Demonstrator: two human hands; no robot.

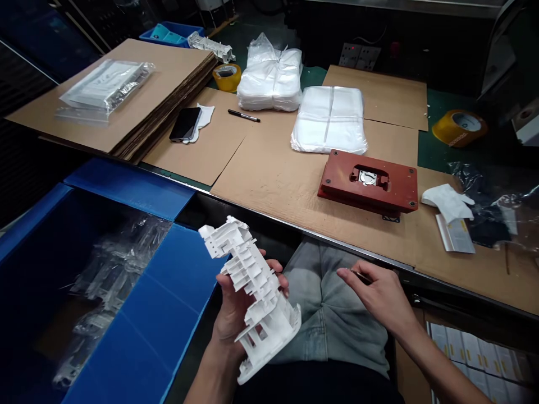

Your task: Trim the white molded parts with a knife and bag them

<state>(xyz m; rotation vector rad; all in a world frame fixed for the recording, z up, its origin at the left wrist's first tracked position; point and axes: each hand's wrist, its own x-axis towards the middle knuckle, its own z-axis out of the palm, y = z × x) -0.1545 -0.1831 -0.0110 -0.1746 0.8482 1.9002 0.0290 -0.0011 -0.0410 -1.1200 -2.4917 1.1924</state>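
Holding wht part point(261, 283) w/ L hand point(233, 314).

White plastic part point(263, 289), ribbed, many open slots; tilted, held in left hand point(232, 308). Thin dark object point(362, 277), mostly hidden, in right hand point(381, 294).

In dim light, a green-topped workbench point(438, 156) stands before a dark backing point(320, 47), with twin power sockets point(359, 57) beyond its far edge, their red indicator point(352, 48) lit, beneath a grey ledge point(421, 7)
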